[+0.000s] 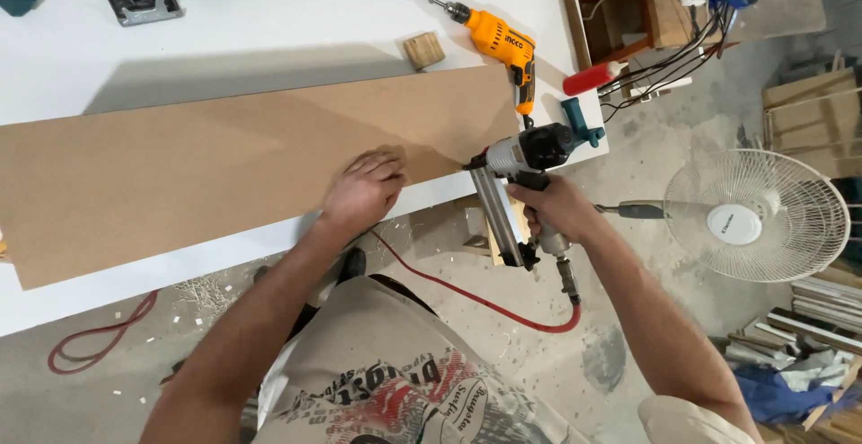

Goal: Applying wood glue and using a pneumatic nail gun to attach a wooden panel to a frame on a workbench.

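Left hand: the left hand [364, 191] lies palm down, fingers spread flat, on the near edge of the brown board [215, 170], gripping nothing.
Right hand: the right hand [558, 209] is wrapped around the handle of the nail gun [521, 179], fingers closed on it.
Nail gun: its head meets the board's right near corner; the long magazine slants down toward the person, off the table edge.
Hose: a red air hose [489, 305] runs from the gun's base and curves left under the table.
Board: long and flat, it lies across the white table [269, 31], its near edge close to the table's near edge.
Farther out: an orange drill [498, 40] and a small wooden block [424, 50] lie beyond the board; a white fan [754, 215] stands on the floor to the right.
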